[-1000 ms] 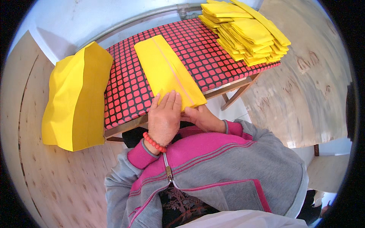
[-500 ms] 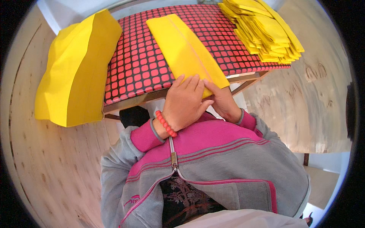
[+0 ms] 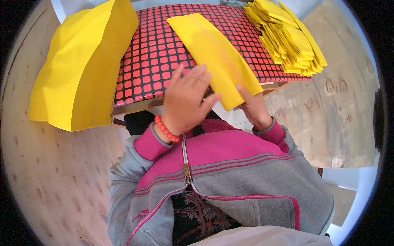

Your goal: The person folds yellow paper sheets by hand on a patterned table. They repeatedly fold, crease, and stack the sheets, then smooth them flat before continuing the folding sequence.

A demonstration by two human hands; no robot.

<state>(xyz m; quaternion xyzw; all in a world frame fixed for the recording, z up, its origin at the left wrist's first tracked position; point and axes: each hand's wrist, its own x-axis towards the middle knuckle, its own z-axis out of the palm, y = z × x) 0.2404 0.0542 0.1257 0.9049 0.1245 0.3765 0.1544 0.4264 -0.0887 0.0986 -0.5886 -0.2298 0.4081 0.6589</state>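
Note:
A long folded piece of yellow fabric (image 3: pixel 211 51) with a faint pinkish line along it lies slantwise on the table, its near end reaching past the front edge. My right hand (image 3: pixel 257 110) grips that near end, thumb on top and the other fingers underneath, mostly hidden. Beside the fabric's left edge is my left hand (image 3: pixel 184 98), wearing a red bead bracelet, slightly blurred. Its fingers are spread and hold nothing; whether the fingertips touch the fabric I cannot tell.
The table (image 3: pixel 150 67) has a red-and-black checked cover. A large yellow fabric sheet (image 3: pixel 84 57) drapes over its left side. Several folded yellow pieces (image 3: pixel 289 41) are stacked at the far right. Wooden boards (image 3: pixel 328 119) flank the table on both sides.
My left hand has lifted off the folded fabric and moved left, its fingers parting. My right hand has shifted right with the near end, which now shows more.

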